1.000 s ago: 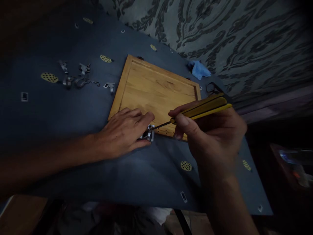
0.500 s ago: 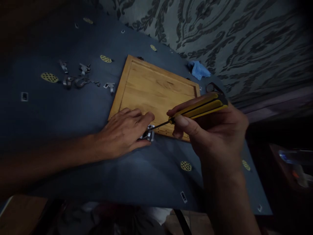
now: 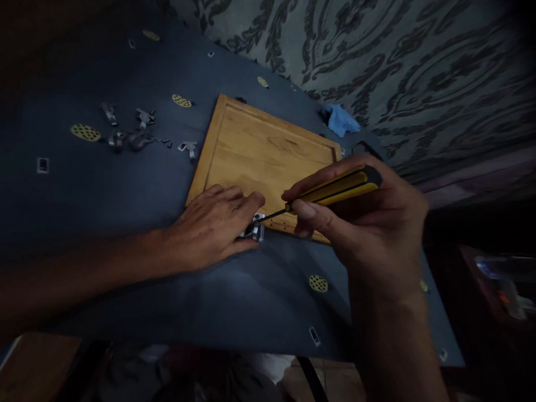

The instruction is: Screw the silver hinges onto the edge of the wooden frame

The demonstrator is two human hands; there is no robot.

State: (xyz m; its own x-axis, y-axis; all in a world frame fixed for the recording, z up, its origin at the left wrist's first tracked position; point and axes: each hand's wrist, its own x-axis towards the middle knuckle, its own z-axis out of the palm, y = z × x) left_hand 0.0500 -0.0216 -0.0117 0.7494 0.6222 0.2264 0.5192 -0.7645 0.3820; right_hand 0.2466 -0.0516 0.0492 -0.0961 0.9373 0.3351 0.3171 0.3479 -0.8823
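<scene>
Blue table (image 3: 188, 307), patterned wallpaper (image 3: 377, 67), right fingers (image 3: 305, 210) gripping screwdriver (image 3: 339, 187), left fingers (image 3: 252, 202) holding hinge (image 3: 258, 232)

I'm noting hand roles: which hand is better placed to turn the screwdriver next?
Probably the right hand: it grips the yellow screwdriver, angled toward the metal fitting. The left hand holds that fitting at the wooden panel.

The surface (image 3: 268, 304) is dark blue-grey and matte, marked with yellow spotted ovals (image 3: 318, 283) and small white-bordered rectangles (image 3: 42, 166). Its far edge runs diagonally along a wall (image 3: 377, 61) finished in a dark damask pattern on a pale grey-green ground. Tiled floor (image 3: 341, 382) is visible below the near edge. Lighting is dim; the right side and upper left corner fall into deep shadow.
</scene>
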